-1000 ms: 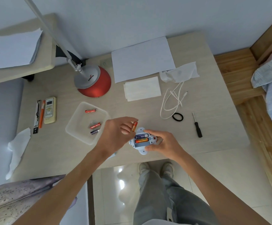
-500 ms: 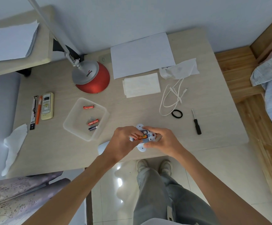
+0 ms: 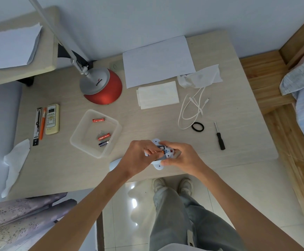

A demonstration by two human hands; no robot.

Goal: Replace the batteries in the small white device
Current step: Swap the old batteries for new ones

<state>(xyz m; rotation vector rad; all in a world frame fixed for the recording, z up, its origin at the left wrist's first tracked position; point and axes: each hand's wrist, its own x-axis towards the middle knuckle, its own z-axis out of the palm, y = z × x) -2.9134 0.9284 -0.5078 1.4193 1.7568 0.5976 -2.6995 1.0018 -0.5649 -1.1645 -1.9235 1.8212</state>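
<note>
Batteries first: three loose in clear tray (image 3: 78, 140), two orange (image 3: 98, 120), one dark (image 3: 103, 143). Left hand (image 3: 138, 158) now down on white device (image 3: 159, 164) at desk's near edge, pinching orange battery (image 3: 162, 152) into the bay, no longer lifted above it. Right hand (image 3: 182, 158) clasping device's side. One screwdriver (image 3: 219, 137) off right.

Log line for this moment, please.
step: seating battery | left hand: pressing orange battery into white device | right hand: holding device | tray: three batteries left
</note>
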